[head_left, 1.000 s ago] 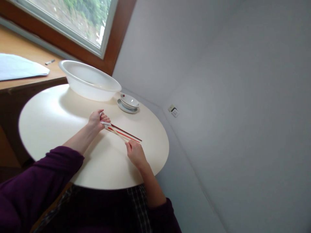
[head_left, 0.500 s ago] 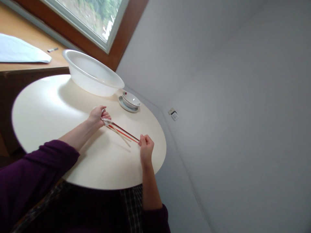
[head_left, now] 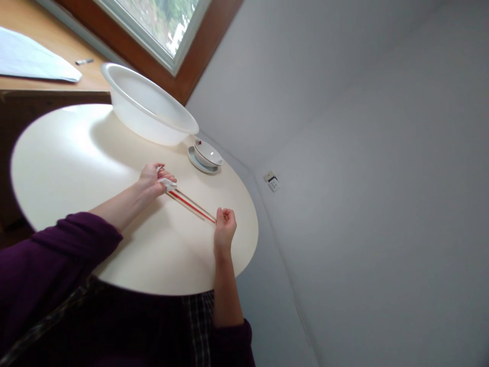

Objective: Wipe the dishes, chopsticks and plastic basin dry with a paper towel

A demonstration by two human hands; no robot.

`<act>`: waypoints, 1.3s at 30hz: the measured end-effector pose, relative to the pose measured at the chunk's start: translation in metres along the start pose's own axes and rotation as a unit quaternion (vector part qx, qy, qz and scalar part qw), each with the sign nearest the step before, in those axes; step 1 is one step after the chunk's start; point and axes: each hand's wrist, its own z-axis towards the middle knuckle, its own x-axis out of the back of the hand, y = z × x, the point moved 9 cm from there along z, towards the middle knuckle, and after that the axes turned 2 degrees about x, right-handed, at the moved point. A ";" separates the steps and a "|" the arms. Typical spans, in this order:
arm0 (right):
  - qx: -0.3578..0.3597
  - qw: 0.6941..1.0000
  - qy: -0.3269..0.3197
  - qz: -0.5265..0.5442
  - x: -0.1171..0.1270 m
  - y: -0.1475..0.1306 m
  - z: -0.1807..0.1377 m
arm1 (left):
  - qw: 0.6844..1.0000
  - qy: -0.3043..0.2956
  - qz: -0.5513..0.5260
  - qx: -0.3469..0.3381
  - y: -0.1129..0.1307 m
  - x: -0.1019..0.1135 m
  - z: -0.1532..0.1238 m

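Several thin chopsticks, red and brown, stretch just above the round cream table between my two hands. My left hand is closed around one end of them together with a small white cloth. My right hand is closed in a pinch on the other end, near the table's right edge. Both forearms come out of dark purple sleeves.
A large white plastic basin stands at the back of the table. Beside it sits a small white bowl on a saucer. A wooden sill with a white sheet lies under the window. A grey wall with a socket is on the right.
My right hand moved from the middle of the chopsticks to their far tips and closed on them. The chopsticks are now gathered into a tighter bundle. The view drifted slightly.
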 end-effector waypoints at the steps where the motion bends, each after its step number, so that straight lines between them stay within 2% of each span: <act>1: -0.019 1.000 0.001 0.021 0.000 0.006 0.000 | 1.000 0.001 -0.005 -0.002 0.001 0.000 0.000; 5: -0.071 0.993 -0.033 0.089 -0.009 0.019 -0.004 | 1.000 0.004 -0.023 -0.005 0.001 0.001 0.002; 14: -0.053 0.985 -0.139 0.090 -0.054 0.009 -0.017 | 0.999 -0.004 0.014 0.044 -0.019 0.000 0.001; 20: -0.030 0.986 -0.146 0.072 -0.067 -0.005 -0.014 | 0.996 0.009 0.062 0.070 -0.035 0.002 -0.004; 26: -0.036 0.984 -0.163 0.065 -0.073 -0.011 -0.016 | 0.996 0.006 0.064 0.055 -0.034 0.002 -0.001; 29: -0.030 0.986 -0.149 0.074 -0.071 -0.010 -0.016 | 0.995 0.018 0.075 0.059 -0.034 0.005 0.001; 35: -0.006 0.995 -0.077 0.064 -0.053 -0.010 -0.009 | 0.984 0.065 0.156 0.053 -0.031 0.013 0.001; 39: 0.006 0.998 -0.048 0.044 -0.042 -0.011 -0.005 | 0.983 0.069 0.166 0.043 -0.029 0.014 0.003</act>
